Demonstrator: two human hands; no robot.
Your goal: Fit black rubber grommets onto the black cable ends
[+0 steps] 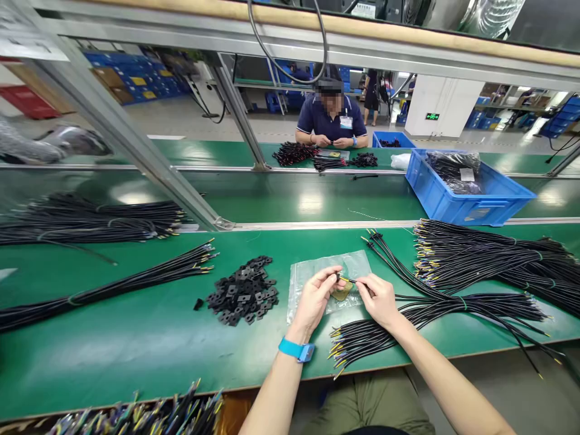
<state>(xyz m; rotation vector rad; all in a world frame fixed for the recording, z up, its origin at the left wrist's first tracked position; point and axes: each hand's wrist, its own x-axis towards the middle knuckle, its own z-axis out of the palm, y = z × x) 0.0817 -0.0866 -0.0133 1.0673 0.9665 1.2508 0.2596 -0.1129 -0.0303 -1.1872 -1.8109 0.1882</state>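
Note:
My left hand [317, 293] pinches a small black plastic piece [338, 276] above a clear plastic bag [308, 275]. My right hand [378, 296] is closed on a black cable [357, 281], whose yellow wire end points at the piece. Whether the wire has entered the piece is too small to tell. Beneath my fingers, a yellowish flat item [343, 292] lies on the bag. To the left sits a heap of small black plastic pieces [244, 293]. Beside my right hand, a bundle of black cables [435, 308] with bare coloured ends spreads over the green bench.
More cable bundles lie at right [484, 257] and left [136, 284]. A blue bin [471, 202] stands beyond the bench's back rail. An aluminium post [136, 133] slants at left. Opposite, a co-worker [333, 121] handles small parts. Wire ends [149, 417] stick up below the front edge.

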